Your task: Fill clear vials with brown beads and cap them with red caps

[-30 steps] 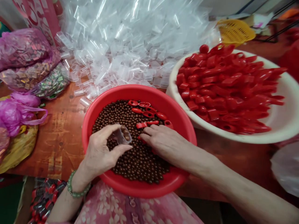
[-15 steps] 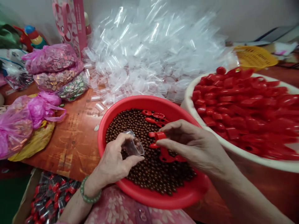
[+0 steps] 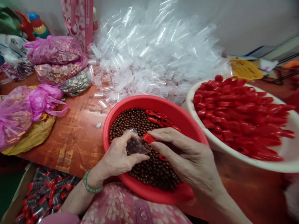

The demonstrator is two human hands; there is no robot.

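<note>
Left hand [image 3: 116,158] pinching clear tube [image 3: 135,145], right hand [image 3: 189,158] gripping red cap [image 3: 148,137], orange table [image 3: 77,137], pale wall [image 3: 245,21].

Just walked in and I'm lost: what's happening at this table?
A person's left hand holds a small clear tube, dark inside, over the red basin of brown balls. The right hand holds a red cap at the tube's mouth. A white basin of red caps stands to the right, with a heap of empty clear tubes behind.
</note>
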